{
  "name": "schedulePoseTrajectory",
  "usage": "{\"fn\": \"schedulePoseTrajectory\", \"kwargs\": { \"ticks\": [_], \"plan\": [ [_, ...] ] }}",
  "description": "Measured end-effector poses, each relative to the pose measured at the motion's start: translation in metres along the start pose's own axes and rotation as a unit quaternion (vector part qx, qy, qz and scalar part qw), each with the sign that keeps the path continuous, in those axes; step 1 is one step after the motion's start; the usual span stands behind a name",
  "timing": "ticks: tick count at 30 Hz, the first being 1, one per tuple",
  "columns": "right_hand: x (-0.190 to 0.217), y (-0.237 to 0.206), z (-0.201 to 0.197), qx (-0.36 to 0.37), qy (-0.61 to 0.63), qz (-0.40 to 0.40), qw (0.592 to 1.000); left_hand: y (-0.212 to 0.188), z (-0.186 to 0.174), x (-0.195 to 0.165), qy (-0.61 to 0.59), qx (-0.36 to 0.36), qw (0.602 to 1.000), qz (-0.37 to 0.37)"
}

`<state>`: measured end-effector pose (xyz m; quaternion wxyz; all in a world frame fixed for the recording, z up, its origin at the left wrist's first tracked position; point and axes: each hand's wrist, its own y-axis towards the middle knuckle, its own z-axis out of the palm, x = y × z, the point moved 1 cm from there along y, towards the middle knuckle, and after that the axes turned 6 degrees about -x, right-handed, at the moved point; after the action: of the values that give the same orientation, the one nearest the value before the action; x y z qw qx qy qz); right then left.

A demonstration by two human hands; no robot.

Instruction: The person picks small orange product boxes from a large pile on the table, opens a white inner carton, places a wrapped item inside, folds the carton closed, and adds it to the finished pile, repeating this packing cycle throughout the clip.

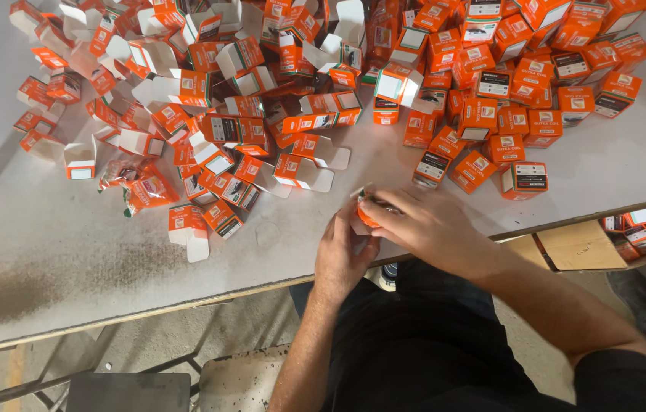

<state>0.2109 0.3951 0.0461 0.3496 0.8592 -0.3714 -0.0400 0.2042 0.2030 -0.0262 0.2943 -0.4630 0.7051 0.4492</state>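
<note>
Grey, scuffed table (pixel 71 252) covered along its far side with a heap of small orange and white cardboard boxes (pixel 323 84), many with flaps open. At the near edge, left hand (pixel 344 255) and right hand (pixel 430 225) together grip one small orange box (pixel 367 217)

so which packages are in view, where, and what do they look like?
Small carton: between both hands, orange and white.
Open cartons: table's left and middle, flaps up, orange-white.
Closed cartons: table's right, orange cubes with dark labels.
Crumpled wrapper: left, orange.
Brown box: under the table, holding more cartons.
</note>
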Motion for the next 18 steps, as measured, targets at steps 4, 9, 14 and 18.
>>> {"fn": "schedulePoseTrajectory", "kwargs": {
  "ticks": [4, 9, 14, 18],
  "plan": [
    [-0.003, 0.019, 0.001, 0.092, 0.021, -0.006, 0.996, -0.002, -0.001, 0.001, 0.023, -0.016, 0.999, 0.029],
    [-0.005, 0.017, 0.001, 0.107, 0.07, 0.035, 0.991, -0.005, -0.002, 0.0, 0.077, -0.047, 0.992, 0.088],
    [-0.005, 0.001, 0.003, 0.058, 0.037, -0.058, 0.996, -0.004, -0.003, -0.001, 0.066, -0.047, 0.994, 0.072],
    [-0.02, -0.001, 0.021, 0.055, -0.007, -0.073, 0.996, -0.003, -0.004, -0.006, 0.058, -0.035, 0.995, 0.07]
  ]
}}
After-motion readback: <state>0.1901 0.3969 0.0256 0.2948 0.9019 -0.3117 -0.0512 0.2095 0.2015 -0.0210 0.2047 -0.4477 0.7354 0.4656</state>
